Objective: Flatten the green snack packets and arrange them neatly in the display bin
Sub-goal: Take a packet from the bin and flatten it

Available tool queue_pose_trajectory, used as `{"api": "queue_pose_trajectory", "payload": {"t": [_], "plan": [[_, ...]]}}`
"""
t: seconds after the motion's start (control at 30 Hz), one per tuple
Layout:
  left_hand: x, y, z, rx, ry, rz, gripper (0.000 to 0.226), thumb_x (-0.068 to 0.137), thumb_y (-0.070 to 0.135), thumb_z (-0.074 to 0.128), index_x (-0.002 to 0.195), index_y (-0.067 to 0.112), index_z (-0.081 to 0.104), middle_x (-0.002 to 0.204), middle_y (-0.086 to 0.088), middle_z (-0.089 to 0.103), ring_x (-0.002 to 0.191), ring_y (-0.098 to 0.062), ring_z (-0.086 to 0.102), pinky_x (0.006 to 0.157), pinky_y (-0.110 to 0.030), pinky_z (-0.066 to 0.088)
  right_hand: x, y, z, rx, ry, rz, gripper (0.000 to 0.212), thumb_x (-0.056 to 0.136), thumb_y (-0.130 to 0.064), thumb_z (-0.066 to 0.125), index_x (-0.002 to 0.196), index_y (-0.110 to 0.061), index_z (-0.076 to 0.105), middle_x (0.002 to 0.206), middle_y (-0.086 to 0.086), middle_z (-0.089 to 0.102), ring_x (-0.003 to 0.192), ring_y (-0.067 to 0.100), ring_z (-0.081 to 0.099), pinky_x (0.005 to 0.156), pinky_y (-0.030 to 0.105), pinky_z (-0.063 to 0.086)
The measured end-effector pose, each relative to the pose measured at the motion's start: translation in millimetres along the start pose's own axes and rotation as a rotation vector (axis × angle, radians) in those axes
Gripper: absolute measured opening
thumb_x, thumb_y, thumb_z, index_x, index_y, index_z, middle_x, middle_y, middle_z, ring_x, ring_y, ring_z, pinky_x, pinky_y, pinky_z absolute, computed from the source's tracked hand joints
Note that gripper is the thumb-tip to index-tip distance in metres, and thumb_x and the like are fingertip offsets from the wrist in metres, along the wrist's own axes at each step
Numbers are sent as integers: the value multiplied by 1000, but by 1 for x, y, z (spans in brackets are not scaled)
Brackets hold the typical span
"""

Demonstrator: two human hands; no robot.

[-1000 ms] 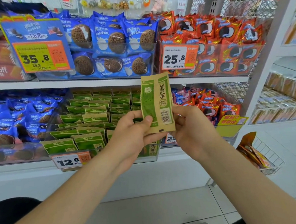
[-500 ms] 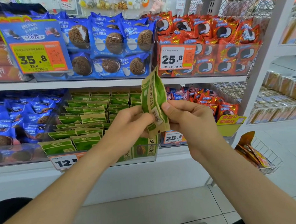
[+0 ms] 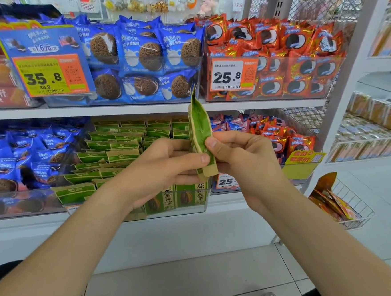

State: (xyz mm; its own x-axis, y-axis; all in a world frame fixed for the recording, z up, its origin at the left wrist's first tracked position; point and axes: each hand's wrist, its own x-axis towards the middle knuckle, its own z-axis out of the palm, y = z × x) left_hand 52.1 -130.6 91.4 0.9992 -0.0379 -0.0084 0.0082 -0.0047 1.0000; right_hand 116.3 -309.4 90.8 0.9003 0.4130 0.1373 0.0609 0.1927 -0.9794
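Observation:
A green and tan snack packet [image 3: 199,129] stands upright and edge-on to me, in front of the shelves. My left hand [image 3: 165,163] pinches its lower part from the left, thumb on the near side. My right hand [image 3: 241,154] pinches it from the right, thumb against the edge. Behind my hands, the clear display bin [image 3: 185,208] on the lower shelf holds several green packets [image 3: 116,148] in rows, some leaning and some upright at the front.
Blue cookie packs [image 3: 17,155] fill the bin to the left, red packs [image 3: 281,137] the bin to the right. The upper shelf [image 3: 141,109] carries more blue and red packs with price tags. A wire basket [image 3: 346,206] of orange packets hangs at lower right.
The packet has turned from showing its printed back to edge-on. Both hands have closed in round its lower half and moved slightly lower.

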Motion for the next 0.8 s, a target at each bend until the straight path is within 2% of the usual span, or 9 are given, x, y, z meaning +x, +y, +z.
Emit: {"api": "queue_pose_trajectory", "payload": {"t": [0.13, 0.23, 0.3, 0.37, 0.47, 0.6, 0.67, 0.73, 0.8], "plan": [[-2, 5, -4, 1, -17, -16, 41, 93, 14, 72, 132, 6, 68, 121, -17, 77, 115, -33, 75, 100, -46, 60, 0, -2, 0, 48, -11, 46, 16, 98, -3, 70, 114, -1, 74, 98, 25, 79, 85, 35, 78, 75, 46, 66], [-4, 7, -2, 49, 42, -13, 53, 86, 25, 78, 136, 16, 63, 120, -9, 79, 113, -27, 76, 98, -44, 62, 1, -5, 0, 47, -60, 55, 26, 99, 0, 68, 125, -6, 68, 99, 29, 77, 89, 39, 78, 76, 52, 66], [-4, 6, 2, 92, 173, 21, 61, 83, 43, 79, 138, 25, 60, 120, -2, 79, 109, -21, 77, 98, -46, 62, 2, -7, -3, -60, -114, 15, 34, 99, 1, 68, 131, -11, 64, 92, 31, 74, 83, 37, 77, 74, 52, 66], [-1, 4, 6, 65, 349, 72, 55, 87, 56, 74, 133, 28, 62, 116, 1, 79, 105, -18, 78, 97, -50, 61, 3, -9, -6, -207, -217, 0, 42, 98, 1, 70, 135, -18, 62, 88, 33, 70, 78, 33, 75, 71, 46, 65], [1, 2, 9, 85, 485, 149, 38, 98, 52, 67, 129, 31, 64, 110, 4, 80, 103, -14, 78, 98, -52, 60, 5, -11, -7, -316, -328, 46, 45, 95, 5, 73, 131, -19, 64, 81, 18, 73, 75, 29, 74, 75, 48, 66], [-2, 2, 10, 214, 405, 176, 43, 98, 46, 70, 137, 35, 54, 113, 8, 78, 103, -8, 76, 96, -42, 60, 6, -9, -1, -283, -147, -21, 9, 102, -15, 68, 108, -12, 75, 88, 15, 79, 75, 27, 77, 75, 49, 66], [-4, 1, 14, 261, 398, 198, 49, 98, 40, 72, 135, 30, 41, 110, 10, 79, 98, -9, 77, 86, -39, 63, 9, -4, -1, -358, -23, -161, 16, 104, -23, 67, 102, -12, 77, 86, 15, 78, 78, 34, 77, 71, 56, 65], [-5, -2, 17, 306, 380, 262, 43, 101, 29, 69, 123, 21, 33, 105, 4, 79, 89, -20, 78, 80, -50, 65, 11, 0, 1, -404, 34, -241, 20, 105, -24, 65, 97, -12, 78, 82, 15, 76, 78, 41, 73, 67, 59, 62], [-4, -6, 18, 389, 353, 305, 28, 105, 28, 63, 114, 18, 38, 99, -3, 76, 86, -28, 75, 79, -58, 62, 11, 0, 3, -351, 37, -205, 22, 106, -21, 63, 95, -8, 77, 81, 16, 76, 74, 38, 73, 66, 53, 63]]}}
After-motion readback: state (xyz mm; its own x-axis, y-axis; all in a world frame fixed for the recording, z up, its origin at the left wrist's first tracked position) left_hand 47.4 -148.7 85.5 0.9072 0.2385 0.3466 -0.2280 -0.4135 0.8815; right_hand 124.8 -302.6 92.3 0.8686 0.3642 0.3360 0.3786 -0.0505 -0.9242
